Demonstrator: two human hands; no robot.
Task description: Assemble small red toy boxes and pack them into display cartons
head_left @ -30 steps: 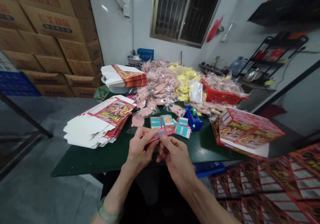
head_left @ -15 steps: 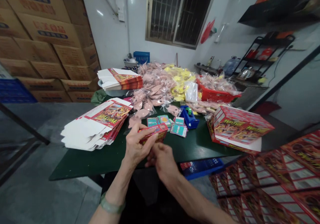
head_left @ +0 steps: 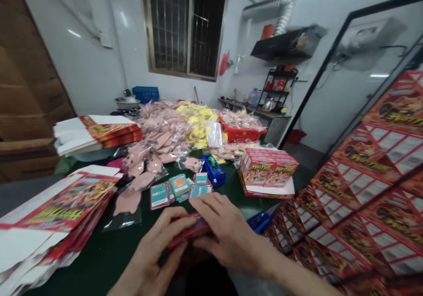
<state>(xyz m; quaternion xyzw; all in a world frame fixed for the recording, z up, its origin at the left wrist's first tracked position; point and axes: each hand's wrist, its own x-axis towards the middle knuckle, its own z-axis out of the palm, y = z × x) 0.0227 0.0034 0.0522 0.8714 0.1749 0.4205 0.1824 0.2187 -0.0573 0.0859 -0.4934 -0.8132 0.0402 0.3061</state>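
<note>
Between both hands, close to the front edge of the green table, is a small red printed box. My left hand is wrapped round its left end, thumb underneath. At the other end my right hand grips the box, its fingers laid over the top. Much of the box is hidden by the fingers. Just beyond the hands lie small stacks of cards with teal faces. A blue tape dispenser with green tape stands behind them.
Flat printed cartons are stacked at left, more behind. Bagged pink plush pieces and yellow ones are heaped at the back beside a red basket. Filled display boxes stand right; stacked red cartons rise beyond.
The view has swung right and come closer. My right hand has moved from below the box up onto its right end. My left hand still holds the box.
</note>
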